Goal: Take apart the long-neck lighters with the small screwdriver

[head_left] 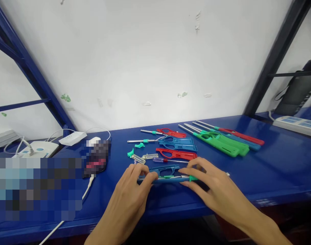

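Near the table's front edge I hold a blue lighter half-shell (168, 180) of a long-necked gas lighter, with both hands closed on it. My left hand (135, 187) pinches its left end between thumb and fingers. On the right, my right hand (208, 177) grips it by the green collar (192, 178). Just behind lies another blue handle half (168, 169), partly hidden by my fingers. Beyond that are a purple-handled screwdriver (159, 159), a red handle half (174, 153), two clear fuel tanks (150, 156) and small green triggers (139, 145).
Farther back lie a blue opened lighter (181, 143) and a red handle half (172, 132) with metal tubes. Several whole lighters (221, 143) lie at the right. Power strips (298, 125) and a charging cable (87, 190) sit at the sides; a white wall (155, 61) stands behind.
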`<state>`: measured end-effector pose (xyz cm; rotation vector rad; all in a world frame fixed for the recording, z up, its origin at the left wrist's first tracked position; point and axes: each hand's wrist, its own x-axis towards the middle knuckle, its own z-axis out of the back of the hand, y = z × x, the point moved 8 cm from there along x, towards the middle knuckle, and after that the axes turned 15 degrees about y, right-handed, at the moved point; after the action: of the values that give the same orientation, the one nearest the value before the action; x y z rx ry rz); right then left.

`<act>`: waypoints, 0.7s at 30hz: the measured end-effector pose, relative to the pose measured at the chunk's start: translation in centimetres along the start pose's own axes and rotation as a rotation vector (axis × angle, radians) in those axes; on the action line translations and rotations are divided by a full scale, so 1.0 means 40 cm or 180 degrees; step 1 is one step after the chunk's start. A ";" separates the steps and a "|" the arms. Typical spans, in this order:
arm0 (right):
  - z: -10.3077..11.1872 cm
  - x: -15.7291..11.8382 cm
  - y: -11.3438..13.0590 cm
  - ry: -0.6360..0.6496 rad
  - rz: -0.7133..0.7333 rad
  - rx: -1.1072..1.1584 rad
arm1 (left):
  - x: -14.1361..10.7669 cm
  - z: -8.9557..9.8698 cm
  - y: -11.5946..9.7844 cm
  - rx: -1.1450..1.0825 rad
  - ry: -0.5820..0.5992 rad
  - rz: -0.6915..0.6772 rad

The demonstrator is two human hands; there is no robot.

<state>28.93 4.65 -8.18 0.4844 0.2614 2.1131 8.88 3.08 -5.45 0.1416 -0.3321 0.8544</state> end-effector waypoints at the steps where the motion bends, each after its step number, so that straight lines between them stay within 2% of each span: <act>1: 0.000 -0.002 0.000 0.0038 -0.0010 0.0014 | -0.002 -0.004 -0.002 -0.0006 0.0043 -0.0014; 5: 0.003 -0.010 -0.006 0.0171 -0.0089 0.0041 | -0.015 -0.023 -0.012 -0.0212 0.0465 -0.0123; 7: 0.004 -0.013 -0.015 0.0174 -0.0120 0.0043 | -0.021 -0.022 -0.020 -0.0297 0.0561 -0.0182; 12: 0.007 -0.013 -0.040 0.0044 -0.0196 -0.0039 | -0.019 -0.004 -0.030 -0.0402 0.0485 -0.0185; 16: 0.009 -0.013 -0.046 0.0023 -0.0240 -0.0119 | -0.026 0.018 -0.015 -0.0513 0.0306 -0.0110; 21: 0.006 -0.012 -0.043 0.0130 -0.0184 -0.0052 | -0.037 0.013 0.008 -0.0557 0.0532 0.0012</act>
<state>30.58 5.21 -8.70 0.4195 0.2782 2.0689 7.62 2.10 -5.46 -0.0927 -0.2487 0.8308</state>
